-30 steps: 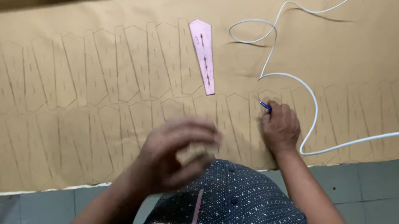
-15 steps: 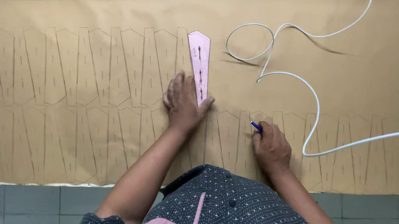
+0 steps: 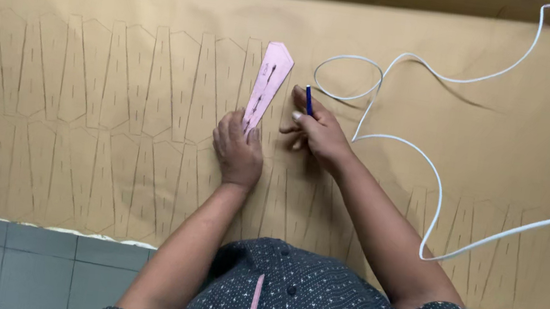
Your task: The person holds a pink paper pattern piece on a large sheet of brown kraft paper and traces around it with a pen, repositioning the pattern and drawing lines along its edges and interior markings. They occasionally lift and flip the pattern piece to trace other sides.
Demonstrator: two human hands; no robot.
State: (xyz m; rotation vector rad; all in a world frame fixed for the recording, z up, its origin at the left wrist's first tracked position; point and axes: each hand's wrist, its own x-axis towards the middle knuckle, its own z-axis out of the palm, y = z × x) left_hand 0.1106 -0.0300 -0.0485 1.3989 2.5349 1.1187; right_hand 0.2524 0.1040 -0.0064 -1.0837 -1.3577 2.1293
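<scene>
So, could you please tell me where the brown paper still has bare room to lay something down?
Unmarked paper runs along the top edge above the traced outlines, and right of the looping white cord. It is crowded around the pink pointed template, where the left hand and right hand with blue pen sit.

1. Brown paper sheet [image 3: 510,86]: one.
2. Pink template [image 3: 269,79]: one, lying on the sheet.
3. Blue pen [image 3: 309,99]: one, right of the template.
4. White cord [image 3: 430,161]: one, right of the template.
</scene>
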